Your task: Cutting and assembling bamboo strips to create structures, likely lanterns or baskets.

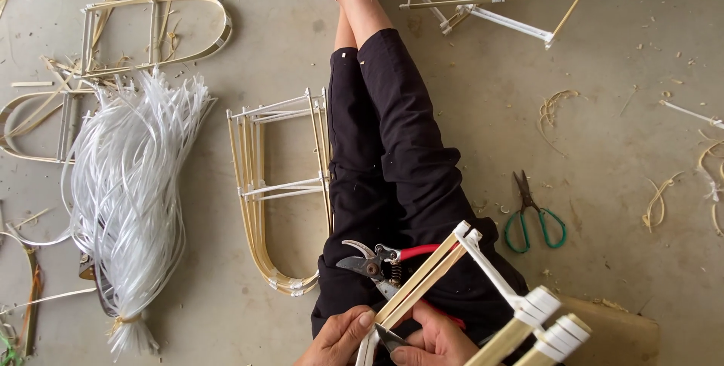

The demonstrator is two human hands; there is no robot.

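Both hands gripped a bamboo frame [422,279] on the lap: left hand [338,337] beside right hand [437,343]. Pruners [377,262] lay just above them.

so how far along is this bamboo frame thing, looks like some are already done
Done: one bound bamboo frame lies finished-looking by the legs, others at top left and top right. In hand: both hands, left hand and right hand, hold a partly wrapped frame on the lap, red-handled pruners beside it. Left: a big bundle of white strips remains unused.
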